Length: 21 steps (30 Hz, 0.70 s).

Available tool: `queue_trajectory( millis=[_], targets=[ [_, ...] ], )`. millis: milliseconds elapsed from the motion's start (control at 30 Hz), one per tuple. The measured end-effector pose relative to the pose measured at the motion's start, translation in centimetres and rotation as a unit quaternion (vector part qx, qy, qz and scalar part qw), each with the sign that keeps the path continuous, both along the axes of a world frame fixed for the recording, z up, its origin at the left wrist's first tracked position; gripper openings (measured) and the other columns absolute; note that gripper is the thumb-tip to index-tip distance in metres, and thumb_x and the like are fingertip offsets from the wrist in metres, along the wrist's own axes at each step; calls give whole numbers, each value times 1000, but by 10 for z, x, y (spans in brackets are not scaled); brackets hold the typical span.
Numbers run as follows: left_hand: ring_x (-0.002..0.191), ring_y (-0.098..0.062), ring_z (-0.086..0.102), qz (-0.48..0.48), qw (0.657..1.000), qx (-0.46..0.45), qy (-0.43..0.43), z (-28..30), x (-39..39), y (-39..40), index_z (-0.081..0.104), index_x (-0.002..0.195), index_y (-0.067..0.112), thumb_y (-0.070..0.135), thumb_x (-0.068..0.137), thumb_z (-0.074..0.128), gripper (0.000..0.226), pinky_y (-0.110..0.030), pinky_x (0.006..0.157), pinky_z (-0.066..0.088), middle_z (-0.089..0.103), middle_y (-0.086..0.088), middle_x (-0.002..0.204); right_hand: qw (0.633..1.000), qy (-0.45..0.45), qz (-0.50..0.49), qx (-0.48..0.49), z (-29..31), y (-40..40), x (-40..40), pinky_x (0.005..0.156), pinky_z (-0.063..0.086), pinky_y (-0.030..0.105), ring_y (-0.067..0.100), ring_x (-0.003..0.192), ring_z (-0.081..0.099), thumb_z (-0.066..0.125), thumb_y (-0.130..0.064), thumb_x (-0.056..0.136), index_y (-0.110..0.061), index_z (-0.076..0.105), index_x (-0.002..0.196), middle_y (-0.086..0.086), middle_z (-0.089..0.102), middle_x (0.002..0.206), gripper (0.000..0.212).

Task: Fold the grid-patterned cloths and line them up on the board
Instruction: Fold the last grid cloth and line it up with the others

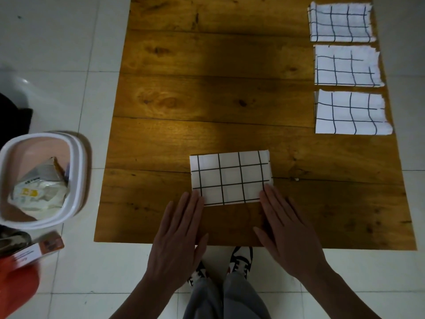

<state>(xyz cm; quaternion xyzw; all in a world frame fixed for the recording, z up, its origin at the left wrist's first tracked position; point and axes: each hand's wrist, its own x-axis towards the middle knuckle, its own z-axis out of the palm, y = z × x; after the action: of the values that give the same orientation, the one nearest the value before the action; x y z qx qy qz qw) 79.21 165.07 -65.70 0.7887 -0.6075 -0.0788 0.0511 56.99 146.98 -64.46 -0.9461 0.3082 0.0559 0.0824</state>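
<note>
A folded white cloth with a black grid (231, 178) lies flat near the front middle of the wooden board (207, 100). My left hand (179, 233) lies flat with straight fingers, its fingertips on the cloth's near left corner. My right hand (285, 231) is flat too, fingertips on the near right corner. Three folded grid cloths sit in a column along the board's right edge: the far one (340, 21), the middle one (347, 65) and the near one (351, 112).
A white bin (76, 157) holding crumpled packaging stands on the tiled floor left of the board. A small box (39, 249) and something orange (16, 286) lie at the lower left. My feet in patterned shoes (241, 261) show below the board's front edge.
</note>
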Motion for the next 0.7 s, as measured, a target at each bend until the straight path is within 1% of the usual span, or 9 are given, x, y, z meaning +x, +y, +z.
queue_trajectory(
  millis=[100, 167, 233, 300, 367, 433, 533, 633, 700],
  targets=[
    [161, -31, 18, 3, 1000, 0, 8, 1, 2, 1, 28, 164, 6, 46, 109, 35, 68, -52, 128, 18, 18, -11, 174, 1000, -5, -8, 7, 2, 0, 0, 125, 27, 51, 20, 159, 17, 26, -60, 108, -12, 29, 162, 6, 20, 172, 72],
    [161, -30, 18, 14, 1000, -7, 24, 3, 3, 3, 29, 164, 8, 45, 110, 33, 65, -51, 128, 19, 19, -9, 174, 1000, -13, -17, 14, 4, 0, 2, 124, 28, 55, 19, 159, 19, 25, -60, 108, -14, 31, 162, 4, 22, 171, 71],
    [161, -29, 19, 29, 999, -18, 39, 6, 1, 1, 32, 163, 8, 42, 111, 33, 62, -51, 127, 21, 23, -9, 173, 999, -25, -30, 10, 8, 1, 6, 123, 28, 57, 21, 157, 26, 26, -60, 108, -14, 38, 159, 5, 30, 169, 70],
    [161, -28, 20, 51, 997, -33, 57, 12, -4, -6, 34, 161, 5, 40, 111, 35, 61, -51, 126, 24, 27, -11, 172, 999, -37, -39, -7, 13, 0, 13, 123, 27, 56, 21, 154, 31, 27, -57, 108, -13, 47, 153, 7, 38, 164, 66],
    [161, -27, 19, 62, 995, -50, 68, 18, -10, -19, 33, 162, 5, 38, 111, 35, 61, -49, 128, 23, 27, -13, 171, 997, -54, -40, -22, 16, -1, 22, 124, 24, 55, 22, 155, 28, 31, -50, 109, -12, 49, 151, 8, 39, 164, 60],
    [161, -27, 18, 66, 993, -64, 69, 22, -12, -35, 30, 163, 5, 35, 111, 34, 60, -48, 129, 22, 25, -14, 172, 997, -69, -30, -25, 18, -2, 34, 126, 23, 53, 22, 158, 21, 32, -44, 109, -11, 42, 155, 9, 32, 167, 57],
    [162, -26, 14, 77, 993, -70, 61, 24, -11, -61, 25, 164, 4, 30, 111, 33, 60, -48, 130, 21, 20, -14, 173, 997, -71, 12, -31, 15, -4, 57, 126, 22, 49, 22, 160, 14, 28, -38, 110, -12, 29, 162, 8, 21, 171, 57],
    [162, -28, 13, 78, 994, -61, 37, 21, -6, -83, 24, 164, 3, 29, 110, 28, 60, -48, 130, 19, 19, -16, 173, 997, -66, 38, -35, 10, -8, 82, 127, 18, 48, 24, 160, 13, 26, -35, 109, -10, 24, 163, 10, 18, 172, 59],
    [162, -30, 12, 71, 997, -41, 16, 16, 0, -93, 23, 164, 2, 31, 108, 30, 64, -50, 131, 18, 17, -18, 173, 997, -54, 41, -40, 6, -14, 95, 128, 19, 48, 25, 160, 13, 26, -35, 107, -9, 22, 163, 11, 18, 172, 62]
  ],
)
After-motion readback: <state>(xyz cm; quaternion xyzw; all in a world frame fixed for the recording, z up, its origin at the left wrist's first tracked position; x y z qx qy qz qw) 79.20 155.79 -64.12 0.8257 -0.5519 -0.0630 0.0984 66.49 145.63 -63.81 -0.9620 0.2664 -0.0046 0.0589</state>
